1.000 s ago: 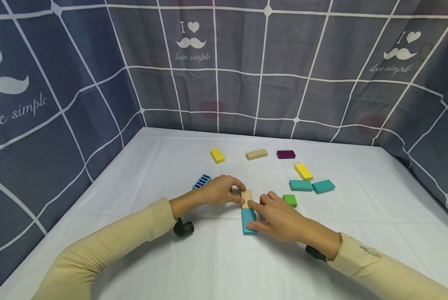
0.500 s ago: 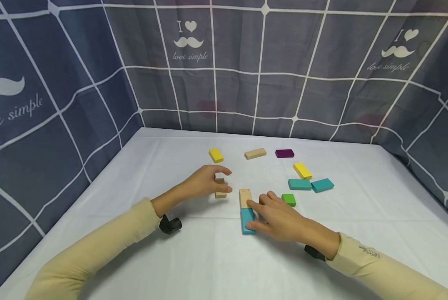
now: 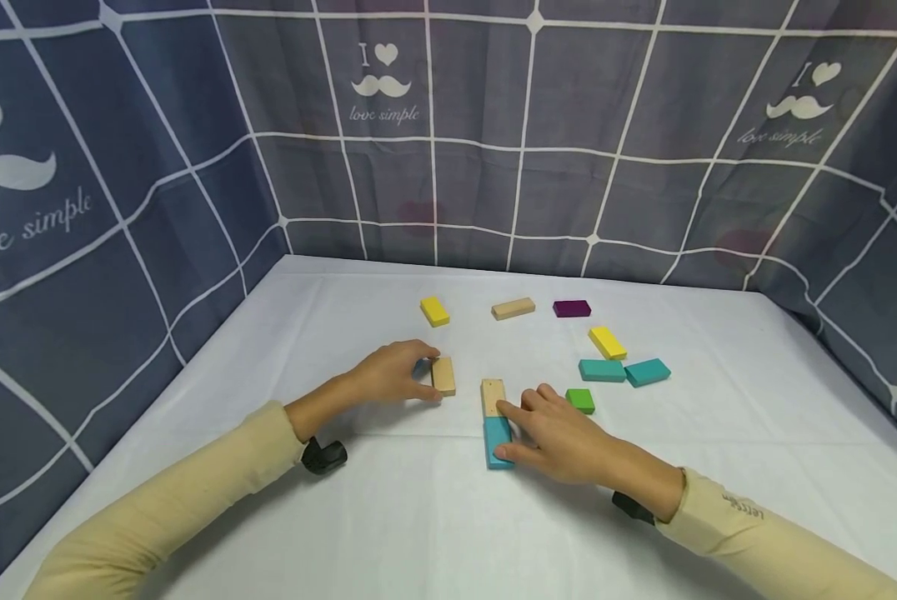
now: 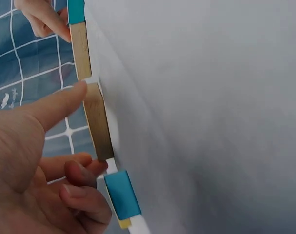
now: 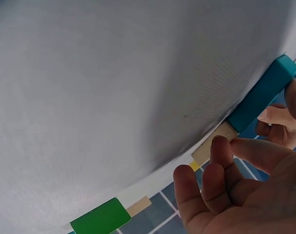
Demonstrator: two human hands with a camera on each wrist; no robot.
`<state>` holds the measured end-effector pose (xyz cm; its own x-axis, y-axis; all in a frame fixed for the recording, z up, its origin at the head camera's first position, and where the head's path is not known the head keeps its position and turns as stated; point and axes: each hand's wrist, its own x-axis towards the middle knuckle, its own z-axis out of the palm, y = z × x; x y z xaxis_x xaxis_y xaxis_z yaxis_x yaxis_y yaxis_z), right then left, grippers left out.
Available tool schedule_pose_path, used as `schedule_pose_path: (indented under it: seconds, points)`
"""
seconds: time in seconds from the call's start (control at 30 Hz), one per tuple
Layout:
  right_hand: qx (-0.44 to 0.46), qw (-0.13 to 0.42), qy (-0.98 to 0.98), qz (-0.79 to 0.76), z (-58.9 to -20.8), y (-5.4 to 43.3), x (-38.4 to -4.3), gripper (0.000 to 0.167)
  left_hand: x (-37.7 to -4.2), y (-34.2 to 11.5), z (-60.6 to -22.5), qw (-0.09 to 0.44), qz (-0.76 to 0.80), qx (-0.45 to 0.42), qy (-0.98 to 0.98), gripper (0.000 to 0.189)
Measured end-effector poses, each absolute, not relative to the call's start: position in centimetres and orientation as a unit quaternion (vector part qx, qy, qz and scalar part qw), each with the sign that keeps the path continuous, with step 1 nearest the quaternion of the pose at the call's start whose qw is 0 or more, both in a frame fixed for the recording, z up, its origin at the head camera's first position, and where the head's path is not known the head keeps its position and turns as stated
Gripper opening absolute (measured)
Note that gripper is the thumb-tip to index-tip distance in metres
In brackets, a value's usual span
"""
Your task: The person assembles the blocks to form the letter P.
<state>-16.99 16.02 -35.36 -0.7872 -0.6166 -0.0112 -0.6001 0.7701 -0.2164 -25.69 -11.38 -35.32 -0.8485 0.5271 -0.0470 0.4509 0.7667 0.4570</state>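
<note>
In the head view my left hand holds a plain wooden block lying on the white cloth, thumb and index finger at its two ends. The left wrist view shows that wooden block between the fingertips. A blue block lies beyond it, mostly hidden behind my hand in the head view. My right hand rests its index finger on another wooden block and its thumb on a teal block. Those two lie end to end. The right wrist view shows the teal block close up.
Right of my right hand lie a green block, two teal blocks touching or nearly so, and a yellow block. Farther back are another yellow block, a wooden block and a purple block. A grey checked curtain surrounds the table.
My left hand has left the wooden block in the row and moved left to the separate wooden block, which has come into view. My right hand has stayed put.
</note>
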Motion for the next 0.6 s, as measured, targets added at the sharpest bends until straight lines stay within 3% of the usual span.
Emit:
schedule_pose_path:
  seconds: [0.2,0.6]
  points:
    - [-0.324,0.04,0.94,-0.101,-35.5,16.1,-16.9,0.068,-25.6,-10.9,-35.3,0.077,0.208,0.264,0.939,0.062]
    - [-0.322,0.04,0.94,-0.107,-35.5,16.2,-17.0,0.067,-27.2,-10.4,-35.0,0.085,0.207,0.274,0.935,0.061]
